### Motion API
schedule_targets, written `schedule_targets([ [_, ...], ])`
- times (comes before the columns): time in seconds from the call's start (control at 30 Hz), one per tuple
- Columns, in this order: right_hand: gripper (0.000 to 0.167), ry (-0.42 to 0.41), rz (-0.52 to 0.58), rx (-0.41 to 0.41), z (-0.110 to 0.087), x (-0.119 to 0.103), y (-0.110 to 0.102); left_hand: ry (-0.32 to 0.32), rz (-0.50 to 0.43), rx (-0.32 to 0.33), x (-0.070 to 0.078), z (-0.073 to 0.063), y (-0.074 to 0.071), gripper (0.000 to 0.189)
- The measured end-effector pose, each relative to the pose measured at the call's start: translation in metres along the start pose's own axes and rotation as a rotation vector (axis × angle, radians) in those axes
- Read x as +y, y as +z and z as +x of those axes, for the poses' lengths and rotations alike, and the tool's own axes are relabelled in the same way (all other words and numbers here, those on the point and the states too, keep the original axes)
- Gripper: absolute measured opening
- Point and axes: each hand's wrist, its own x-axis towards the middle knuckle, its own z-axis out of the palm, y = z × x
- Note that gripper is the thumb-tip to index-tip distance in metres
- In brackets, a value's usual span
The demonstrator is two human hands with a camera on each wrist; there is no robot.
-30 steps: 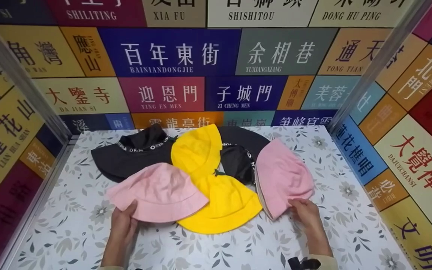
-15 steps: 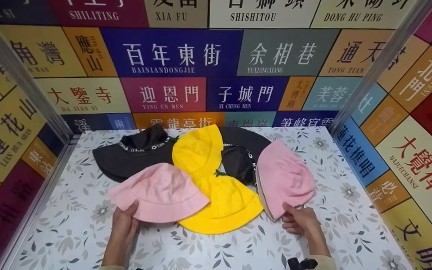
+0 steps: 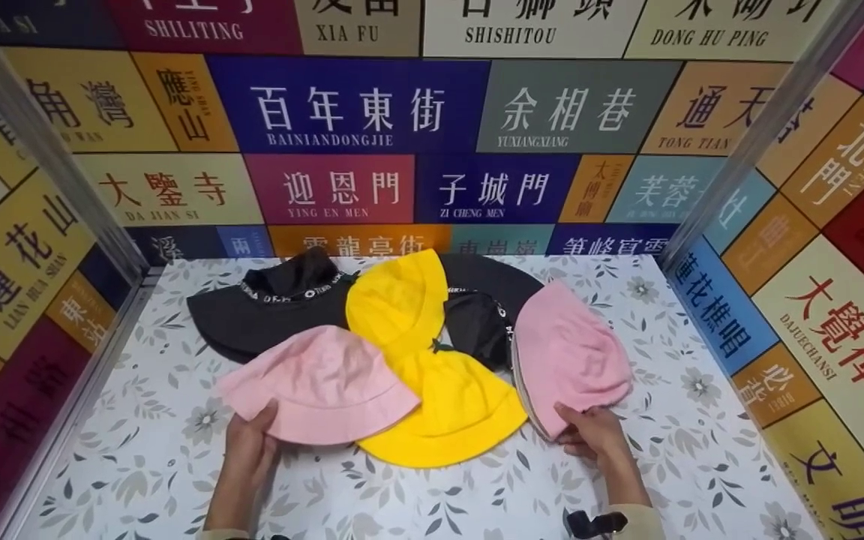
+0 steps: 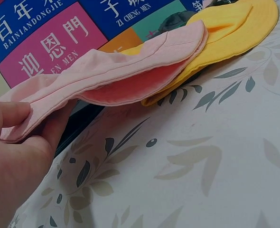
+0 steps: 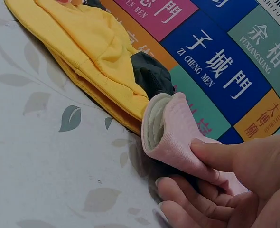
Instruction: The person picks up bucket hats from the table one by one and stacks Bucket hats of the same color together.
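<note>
My left hand (image 3: 250,442) pinches the brim of a pale pink bucket hat (image 3: 319,382) between thumb and fingers. In the left wrist view that brim (image 4: 107,80) is lifted at the held edge, its far end over a yellow hat (image 4: 225,35). My right hand (image 3: 593,435) grips the lower brim edge of a second pink bucket hat (image 3: 571,352), which stands tilted on its side. The right wrist view shows the thumb on this pink brim (image 5: 178,137) and the fingers curled beneath. Between both hands lies the front yellow bucket hat (image 3: 451,405), partly under the left pink one.
Behind are another yellow hat (image 3: 394,300), a black hat (image 3: 267,315) with a lettered band at left, and a further black hat (image 3: 477,330) at right. All lie on a leaf-patterned white tabletop (image 3: 432,502). Sign-printed panels (image 3: 342,105) enclose the back and sides.
My right hand has slid left along the brim of the right pink hat, toward its lower corner, and grips it there. The left hand keeps its hold, almost unmoved.
</note>
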Motion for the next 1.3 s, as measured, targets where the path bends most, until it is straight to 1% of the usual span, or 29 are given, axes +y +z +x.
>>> schedule_targets([
  [0.07,0.051,-0.021,0.009,0.003,0.002,-0.003,0.001,0.005,-0.013,-0.001,0.0,0.0,0.0,0.036],
  [0.13,0.052,-0.052,0.013,0.014,0.004,-0.007,0.001,0.008,-0.027,-0.007,0.0,0.001,0.0,0.04],
  [0.27,0.045,-0.107,-0.019,0.08,0.004,-0.011,0.0,0.0,-0.028,-0.014,-0.001,0.001,0.002,0.054],
  [0.33,0.044,-0.124,-0.033,0.107,0.004,-0.012,0.0,-0.003,-0.022,-0.014,0.0,0.001,0.002,0.058],
  [0.43,0.049,-0.137,-0.023,0.128,0.004,-0.015,0.001,-0.013,-0.015,-0.009,0.0,0.001,0.002,0.062],
  [0.5,0.053,-0.134,0.022,0.136,0.004,-0.017,0.001,-0.024,-0.008,-0.002,0.0,0.001,0.002,0.062],
  [0.63,0.052,-0.139,0.149,0.169,0.003,-0.024,0.001,-0.037,0.0,0.001,0.0,0.001,0.001,0.062],
  [0.77,0.043,-0.193,0.273,0.183,0.004,-0.032,0.001,-0.045,-0.024,0.001,0.001,0.0,0.0,0.063],
  [0.87,0.035,-0.243,0.37,0.16,0.005,-0.037,0.003,-0.065,-0.025,0.016,0.001,0.0,-0.001,0.065],
  [0.93,0.033,-0.265,0.438,0.133,0.006,-0.041,0.003,-0.067,-0.021,0.019,0.001,0.0,-0.001,0.066],
  [1.07,0.041,-0.279,0.537,0.105,0.006,-0.047,0.001,-0.056,-0.011,0.022,0.0,0.0,-0.002,0.064],
  [1.17,0.044,-0.3,0.6,0.077,0.003,-0.051,-0.001,-0.026,-0.012,0.021,-0.002,0.0,-0.002,0.054],
  [1.23,0.046,-0.327,0.65,0.033,0.0,-0.055,-0.002,-0.002,-0.016,0.017,-0.004,0.0,-0.003,0.045],
  [1.3,0.051,-0.344,0.69,-0.024,-0.004,-0.06,-0.003,0.003,-0.032,0.012,-0.004,0.0,-0.003,0.043],
])
